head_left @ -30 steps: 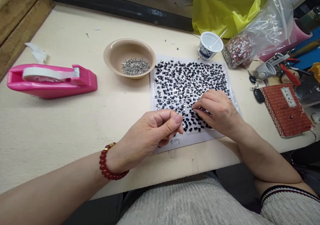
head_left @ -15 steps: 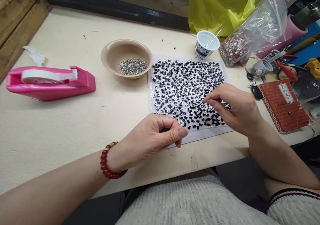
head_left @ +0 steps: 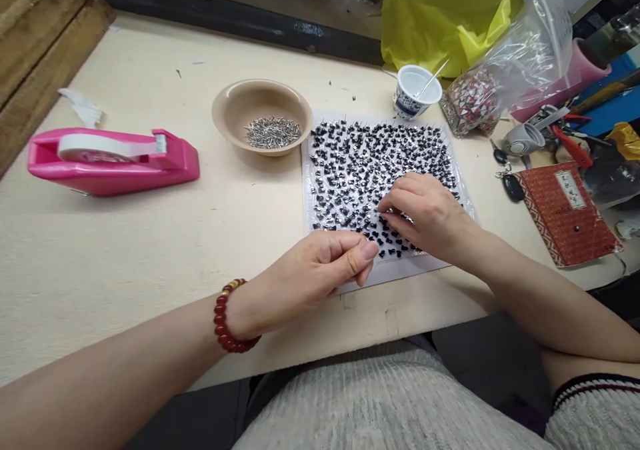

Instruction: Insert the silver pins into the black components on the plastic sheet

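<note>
A white sheet (head_left: 310,220) under clear plastic bears many small black pieces (head_left: 345,170), some with thin pins standing up. My left hand (head_left: 330,263), with a red bead bracelet (head_left: 223,320) at the wrist, is closed at the sheet's front left edge; what its fingers hold is hidden. Above the sheet's middle, my right hand (head_left: 420,210) has thumb and fingertips pinched close to the black pieces, and whatever lies between them is too small to name. A beige bowl (head_left: 230,113) of metal pins (head_left: 273,133) stands beside the sheet's back left corner.
At the left is a pink tape dispenser (head_left: 115,177). A white cup (head_left: 416,90) with a stick stands behind the sheet. Further right are a clear bag of red and white pieces (head_left: 473,100), a yellow bag (head_left: 440,20), keys (head_left: 511,185) and a red pouch (head_left: 565,223).
My right hand has moved left over the sheet, from its right side to nearer the middle. My left hand stays closed by the front edge. The whole view has shifted slightly.
</note>
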`<state>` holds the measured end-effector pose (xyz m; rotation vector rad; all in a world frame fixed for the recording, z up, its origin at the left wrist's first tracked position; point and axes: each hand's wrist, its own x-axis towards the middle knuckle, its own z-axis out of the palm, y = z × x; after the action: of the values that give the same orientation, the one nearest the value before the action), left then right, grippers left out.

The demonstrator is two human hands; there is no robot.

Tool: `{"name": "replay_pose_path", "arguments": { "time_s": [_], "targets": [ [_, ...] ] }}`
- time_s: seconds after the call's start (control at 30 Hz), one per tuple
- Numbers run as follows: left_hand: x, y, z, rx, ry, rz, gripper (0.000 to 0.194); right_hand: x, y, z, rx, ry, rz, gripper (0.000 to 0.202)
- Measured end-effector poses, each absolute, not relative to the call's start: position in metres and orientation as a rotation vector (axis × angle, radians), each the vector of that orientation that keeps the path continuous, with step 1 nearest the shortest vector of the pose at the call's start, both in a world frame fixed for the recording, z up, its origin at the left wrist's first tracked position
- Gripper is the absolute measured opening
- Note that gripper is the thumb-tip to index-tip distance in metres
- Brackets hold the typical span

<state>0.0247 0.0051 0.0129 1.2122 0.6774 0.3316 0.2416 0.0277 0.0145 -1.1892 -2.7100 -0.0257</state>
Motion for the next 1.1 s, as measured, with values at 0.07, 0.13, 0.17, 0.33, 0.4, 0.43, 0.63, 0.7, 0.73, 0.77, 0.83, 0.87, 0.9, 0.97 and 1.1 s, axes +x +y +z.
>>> {"name": "replay_pose_path", "arguments": {
  "time_s": [0.07,0.13,0.17,0.33,0.4,0.43,0.63,0.7,0.73,0.77,0.83,0.87,0.9,0.97,1.1],
  "targets": [
    [0.025,0.005,0.013,1.237,0.677,0.336,0.043,0.239,0.031,0.015,-1.184,-2.765,-0.039,0.016],
    [0.024,0.006,0.014,1.25,0.686,0.334,0.043,0.237,0.034,0.016,-1.192,-2.847,-0.075,0.016],
    [0.025,0.006,0.015,1.253,0.688,0.334,0.042,0.236,0.035,0.016,-1.201,-2.884,-0.1,0.016],
    [0.025,0.005,0.017,1.252,0.691,0.353,0.041,0.232,0.038,0.021,-1.196,-3.012,-0.205,0.016],
    [0.026,0.005,0.017,1.25,0.689,0.356,0.041,0.23,0.039,0.023,-1.169,-3.029,-0.24,0.017],
    [0.026,0.005,0.017,1.253,0.688,0.357,0.041,0.23,0.039,0.023,-1.157,-3.03,-0.259,0.017],
    [0.025,0.007,0.017,1.271,0.69,0.354,0.041,0.228,0.041,0.023,-1.114,-3.034,-0.32,0.017],
    [0.025,0.006,0.017,1.273,0.693,0.356,0.041,0.228,0.041,0.023,-1.113,-3.043,-0.321,0.017],
    [0.025,0.006,0.018,1.273,0.694,0.356,0.041,0.228,0.041,0.023,-1.112,-3.05,-0.321,0.017],
    [0.024,0.006,0.018,1.272,0.696,0.358,0.041,0.228,0.041,0.024,-1.112,-3.058,-0.321,0.017],
    [0.024,0.005,0.018,1.272,0.702,0.361,0.041,0.227,0.042,0.025,-1.112,-3.073,-0.321,0.018],
    [0.025,0.005,0.018,1.275,0.702,0.36,0.041,0.227,0.042,0.026,-1.113,-3.082,-0.32,0.018],
    [0.025,0.005,0.018,1.279,0.701,0.361,0.041,0.226,0.042,0.027,-1.114,-3.093,-0.317,0.018],
    [0.025,0.006,0.017,1.281,0.698,0.361,0.041,0.225,0.043,0.028,-1.116,-3.122,-0.315,0.019],
    [0.026,0.006,0.017,1.272,0.704,0.361,0.041,0.222,0.044,0.029,-1.091,-3.171,-0.348,0.021]
  ]
}}
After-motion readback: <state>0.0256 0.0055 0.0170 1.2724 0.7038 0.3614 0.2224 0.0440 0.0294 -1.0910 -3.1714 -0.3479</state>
